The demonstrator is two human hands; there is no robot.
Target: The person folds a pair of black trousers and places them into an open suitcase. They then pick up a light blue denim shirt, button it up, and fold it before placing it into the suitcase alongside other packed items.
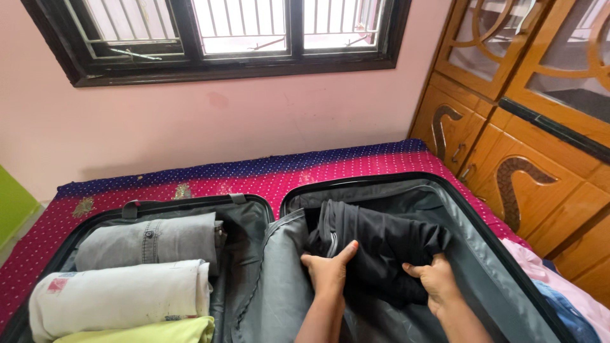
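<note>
Inside the open suitcase (508, 279), left hand (328, 272) and right hand (437, 279) each grasp a soft, limp-looking black garment (381, 244) by its bunched edges.

Daylit room, sharp and evenly exposed

Bright daylight enters through the barred window (241, 28) at twelve o'clock, its panes blown out white; soft shadows sit inside the suitcase (483, 254), and straight lines bow slightly at the three and nine o'clock edges.
</note>
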